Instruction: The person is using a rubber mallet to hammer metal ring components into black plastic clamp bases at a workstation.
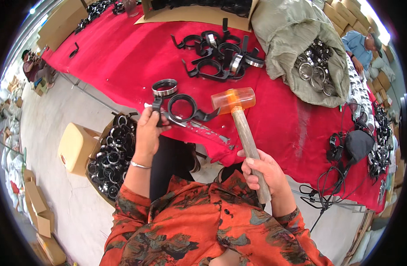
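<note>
In my left hand [146, 133], the fingers are closed on a black ring bracket [165, 91], its ring banded with silver metal. Right beside it, at the near table edge, is another black ring bracket [195, 109] with a hooked arm; whether my left hand also touches it I cannot tell. My right hand [266, 172] grips the wooden handle of a mallet [244, 126]. Its translucent orange head is raised close to the hooked arm, with no clear contact visible. Farther back on the red cloth, several similar brackets [235, 64] lie in a heap, some with silver bands.
A grey-green sack [278, 53] of metal rings [318, 79] leans open at the far right. Black rings fill a carton [107, 160] beside a cream container [75, 148] at my left. A black device [360, 144] and loose cables [322, 201] are at the right edge. Two people sit farther off.
</note>
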### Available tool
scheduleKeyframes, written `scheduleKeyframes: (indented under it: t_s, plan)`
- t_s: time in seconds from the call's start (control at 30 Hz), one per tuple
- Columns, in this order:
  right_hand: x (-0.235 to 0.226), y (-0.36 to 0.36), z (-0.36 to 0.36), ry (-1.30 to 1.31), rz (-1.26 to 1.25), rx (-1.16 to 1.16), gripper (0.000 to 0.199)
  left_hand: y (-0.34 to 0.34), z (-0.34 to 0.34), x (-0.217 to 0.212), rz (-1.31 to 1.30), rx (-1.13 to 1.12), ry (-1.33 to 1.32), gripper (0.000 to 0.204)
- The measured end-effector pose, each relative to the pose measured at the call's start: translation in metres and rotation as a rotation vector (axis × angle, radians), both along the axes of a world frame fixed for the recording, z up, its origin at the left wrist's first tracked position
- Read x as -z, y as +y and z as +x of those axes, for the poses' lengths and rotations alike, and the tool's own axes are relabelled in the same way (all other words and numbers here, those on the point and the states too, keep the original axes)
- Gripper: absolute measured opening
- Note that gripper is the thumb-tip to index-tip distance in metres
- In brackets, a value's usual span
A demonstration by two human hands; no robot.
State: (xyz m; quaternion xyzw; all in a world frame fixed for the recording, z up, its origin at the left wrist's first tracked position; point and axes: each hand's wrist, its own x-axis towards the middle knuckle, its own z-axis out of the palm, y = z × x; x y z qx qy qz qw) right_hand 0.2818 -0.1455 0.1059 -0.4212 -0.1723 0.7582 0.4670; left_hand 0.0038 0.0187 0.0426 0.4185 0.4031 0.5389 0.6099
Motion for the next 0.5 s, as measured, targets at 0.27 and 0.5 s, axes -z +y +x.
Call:
scheduleKeyframes:
  t_s: [0.27, 0.5]
  plan:
    - [0.000, -0.010, -0.016, -0.364, 0.102, 0.170, 0.036, -0.004, 0.060, -0.031, -0.150, 0.107, -0.163, 0.027]
    - [-0.009, -0.026, -0.008, -0.352, 0.168, 0.381, 0.043, 0.041, 0.097, -0.027, -0.124, 0.160, -0.237, 0.025]
